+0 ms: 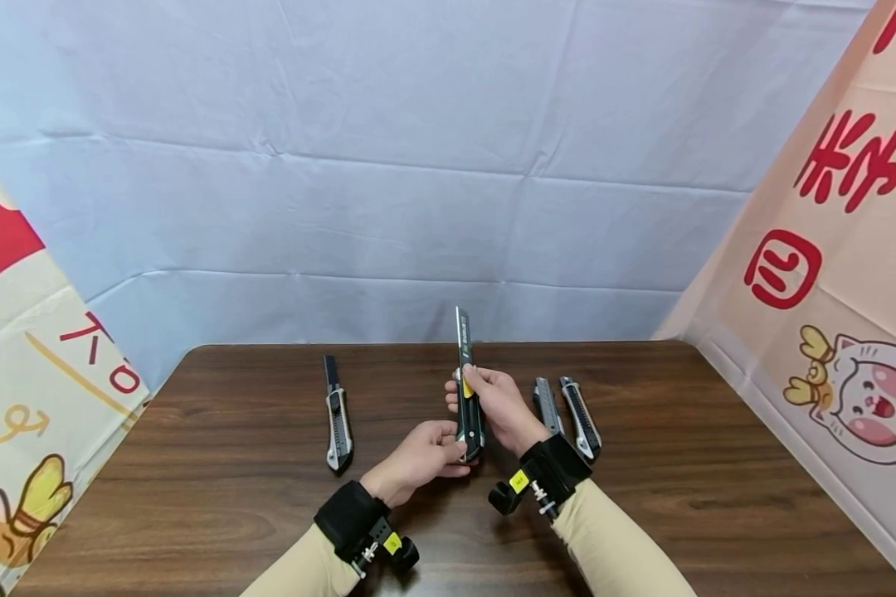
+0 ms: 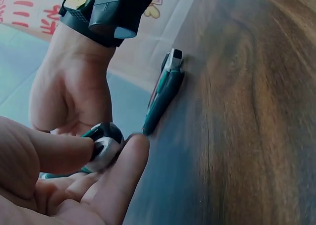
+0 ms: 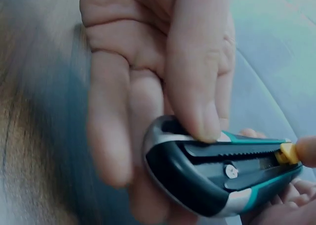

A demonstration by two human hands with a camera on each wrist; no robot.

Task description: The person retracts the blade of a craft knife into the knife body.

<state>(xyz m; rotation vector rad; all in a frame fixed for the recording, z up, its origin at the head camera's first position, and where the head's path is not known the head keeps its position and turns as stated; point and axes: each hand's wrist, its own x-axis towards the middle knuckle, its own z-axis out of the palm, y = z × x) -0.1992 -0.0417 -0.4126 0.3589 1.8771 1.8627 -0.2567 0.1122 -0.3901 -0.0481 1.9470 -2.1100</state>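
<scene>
A black, green and grey utility knife [image 1: 469,423] is held upright between both hands, its long blade [image 1: 463,332] out and pointing away. My left hand [image 1: 423,456] pinches its butt end between thumb and fingers; the left wrist view shows that rounded end [image 2: 104,148] under the thumb. Higher up the handle, my right hand [image 1: 499,406] grips it, thumb on the yellow slider [image 3: 286,154]. In the right wrist view the handle's toothed slot and a screw face the camera.
On the wooden table [image 1: 254,514] lies a grey and black utility knife [image 1: 339,427] to the left, dark blade out. Two more lie side by side on the right, a grey one [image 1: 548,406] and a black-and-white one [image 1: 581,419]. A pale cloth [image 1: 388,215] hangs behind the table.
</scene>
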